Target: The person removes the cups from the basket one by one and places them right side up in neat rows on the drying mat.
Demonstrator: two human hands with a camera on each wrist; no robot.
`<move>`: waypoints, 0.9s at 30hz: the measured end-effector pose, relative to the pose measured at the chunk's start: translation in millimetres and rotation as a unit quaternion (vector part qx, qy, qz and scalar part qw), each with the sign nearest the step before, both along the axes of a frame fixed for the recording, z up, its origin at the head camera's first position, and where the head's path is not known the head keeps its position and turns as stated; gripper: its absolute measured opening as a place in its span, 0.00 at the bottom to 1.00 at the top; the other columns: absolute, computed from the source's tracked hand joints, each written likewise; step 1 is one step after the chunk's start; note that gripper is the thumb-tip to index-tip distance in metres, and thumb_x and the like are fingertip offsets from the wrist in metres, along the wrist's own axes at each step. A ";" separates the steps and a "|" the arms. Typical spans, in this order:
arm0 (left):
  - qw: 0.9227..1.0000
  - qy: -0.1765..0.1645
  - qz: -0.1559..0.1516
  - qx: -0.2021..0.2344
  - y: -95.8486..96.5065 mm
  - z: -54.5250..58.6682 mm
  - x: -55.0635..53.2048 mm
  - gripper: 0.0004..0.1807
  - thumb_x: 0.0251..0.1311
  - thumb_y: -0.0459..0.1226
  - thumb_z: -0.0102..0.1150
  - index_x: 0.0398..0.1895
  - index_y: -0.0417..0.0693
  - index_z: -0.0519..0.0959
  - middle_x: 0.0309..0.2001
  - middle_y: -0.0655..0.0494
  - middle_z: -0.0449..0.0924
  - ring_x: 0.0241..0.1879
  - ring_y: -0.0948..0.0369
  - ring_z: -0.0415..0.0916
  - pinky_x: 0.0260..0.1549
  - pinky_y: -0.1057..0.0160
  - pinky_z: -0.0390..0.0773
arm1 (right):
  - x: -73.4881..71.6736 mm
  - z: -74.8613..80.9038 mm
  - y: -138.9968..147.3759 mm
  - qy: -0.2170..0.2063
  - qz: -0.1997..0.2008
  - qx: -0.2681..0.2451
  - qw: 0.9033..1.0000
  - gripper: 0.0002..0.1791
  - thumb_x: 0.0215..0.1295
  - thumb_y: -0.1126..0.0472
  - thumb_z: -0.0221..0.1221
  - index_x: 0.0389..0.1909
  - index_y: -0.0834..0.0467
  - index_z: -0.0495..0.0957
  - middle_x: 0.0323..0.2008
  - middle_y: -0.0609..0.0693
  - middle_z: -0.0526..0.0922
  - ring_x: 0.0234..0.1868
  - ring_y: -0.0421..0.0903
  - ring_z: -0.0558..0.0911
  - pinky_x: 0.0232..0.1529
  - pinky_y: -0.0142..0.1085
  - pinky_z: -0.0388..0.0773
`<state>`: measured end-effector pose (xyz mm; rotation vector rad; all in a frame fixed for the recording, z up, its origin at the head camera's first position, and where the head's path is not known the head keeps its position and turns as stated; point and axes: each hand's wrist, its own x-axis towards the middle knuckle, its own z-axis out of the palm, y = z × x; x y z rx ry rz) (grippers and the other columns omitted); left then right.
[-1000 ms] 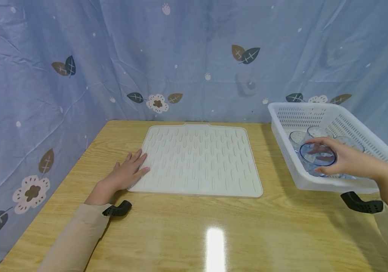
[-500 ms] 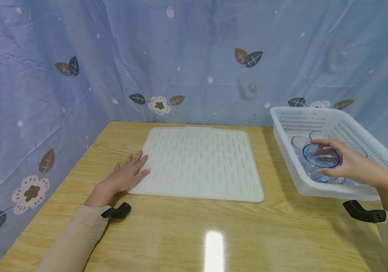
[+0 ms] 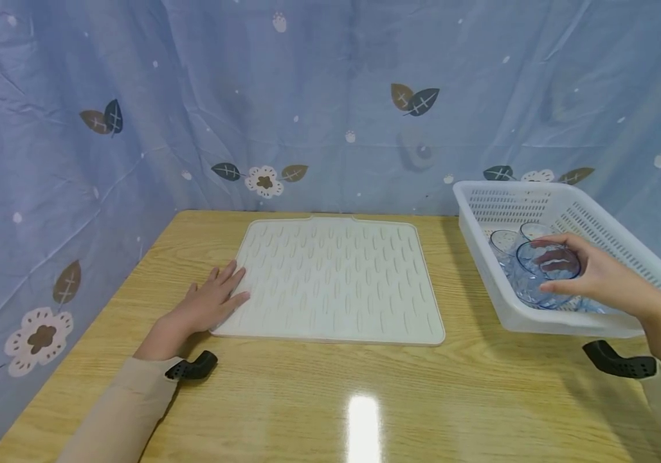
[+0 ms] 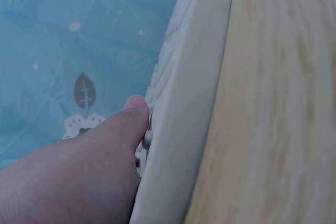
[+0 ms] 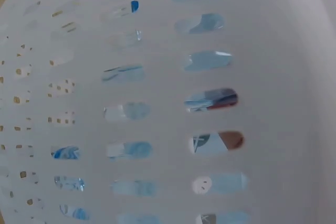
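Note:
My right hand (image 3: 593, 273) reaches over the near side of the white plastic basket (image 3: 483, 283) and grips a clear blue-tinted glass (image 3: 530, 283) near its dark blue rim, thumb on the near side and fingers on the far side. Other clear glasses (image 3: 505, 243) stand behind it in the basket. My left hand (image 3: 209, 305) rests with extended fingers on the left edge of a white ridged mat (image 3: 336, 283). In the left wrist view, the thumb (image 4: 135, 109) lies along the mat's side (image 4: 184, 103).
Slots in the basket wall (image 5: 157, 129) fill the right wrist view, with bluish shapes behind them. The wooden table (image 3: 284, 399) carries mat and basket. A blue patterned curtain (image 3: 307, 77) hangs along the back and left.
The right hand and the glass have risen slightly relative to the basket rim. The left hand stays at the mat's edge. The head view has shifted a little.

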<state>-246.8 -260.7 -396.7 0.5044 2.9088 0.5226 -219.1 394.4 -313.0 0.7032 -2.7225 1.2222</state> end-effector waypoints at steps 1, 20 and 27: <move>1.000 0.001 -0.001 0.001 0.6 0.0 0.3 0.41 0.80 0.59 0.37 0.83 0.42 0.48 0.82 0.38 0.36 0.77 0.30 0.31 0.61 0.18 0.34 | 0.5 -0.2 -0.7 0.000 0.001 -0.002 1.000 0.41 0.59 0.80 0.66 0.66 0.44 0.66 0.57 0.30 0.73 0.51 0.26 0.77 0.39 0.24 0.79; 1.000 -0.005 0.004 0.001 1.4 3.9 -0.9 0.40 0.81 0.58 0.37 0.84 0.43 0.47 0.82 0.39 0.34 0.77 0.31 0.30 0.61 0.19 0.33 | 2.0 13.4 -16.2 0.009 -0.049 -0.078 0.996 0.34 0.67 0.81 0.57 0.65 0.47 0.65 0.53 0.35 0.77 0.52 0.29 0.78 0.44 0.20 0.76; 1.000 -0.008 0.001 -0.001 1.4 4.8 0.5 0.40 0.81 0.57 0.38 0.83 0.42 0.47 0.82 0.38 0.35 0.77 0.31 0.31 0.61 0.19 0.34 | 4.1 16.8 -20.7 -0.017 -0.041 -0.089 0.995 0.35 0.68 0.78 0.59 0.65 0.40 0.66 0.52 0.31 0.80 0.50 0.26 0.80 0.42 0.22 0.79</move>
